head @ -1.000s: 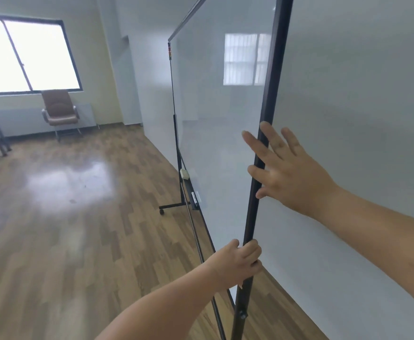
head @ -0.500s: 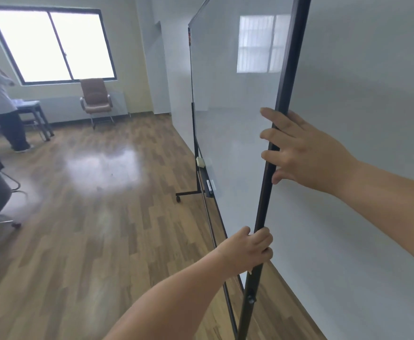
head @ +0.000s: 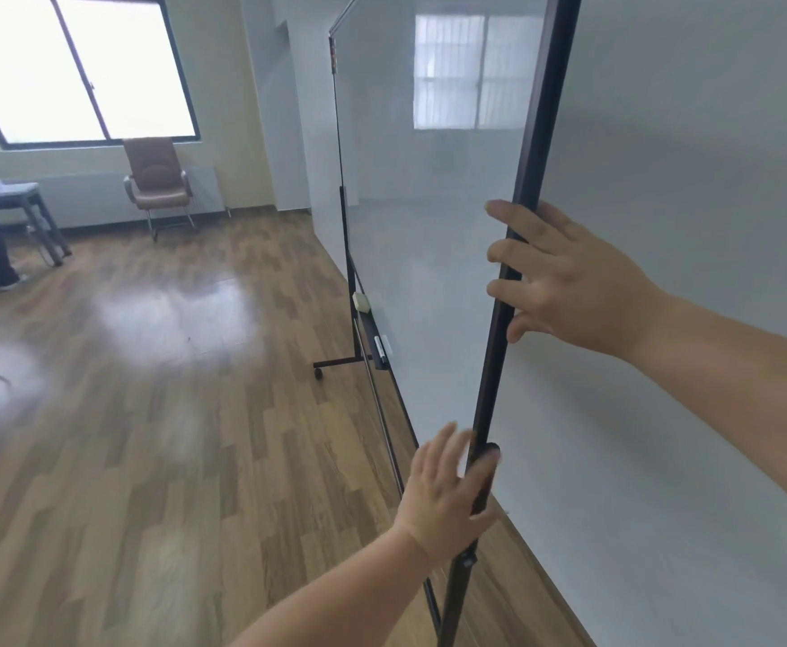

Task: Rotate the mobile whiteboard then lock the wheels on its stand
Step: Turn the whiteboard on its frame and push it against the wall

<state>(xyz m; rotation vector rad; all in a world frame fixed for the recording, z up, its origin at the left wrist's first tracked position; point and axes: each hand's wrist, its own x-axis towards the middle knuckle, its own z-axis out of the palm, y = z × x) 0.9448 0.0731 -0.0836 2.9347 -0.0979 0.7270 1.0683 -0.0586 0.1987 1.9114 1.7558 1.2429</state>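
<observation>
L hand (head: pixel 447 488) let go of whiteboard (head: pixel 429 226) frame.

Single head cam, worn high, looks forward-down; whiteboard (head: pixel 419 254) very near at 1 o'clock, floor (head: pixel 149 436) toward 10 o'clock.

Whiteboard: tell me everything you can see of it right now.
The whiteboard is glossy white, blank, with a thin dark frame, upright on a dark wheeled stand, seen nearly edge-on. Its tray holds an eraser and a marker. The right hand lays its fingers across the near edge; the left hand, open and blurred, touches that edge lower down.
</observation>
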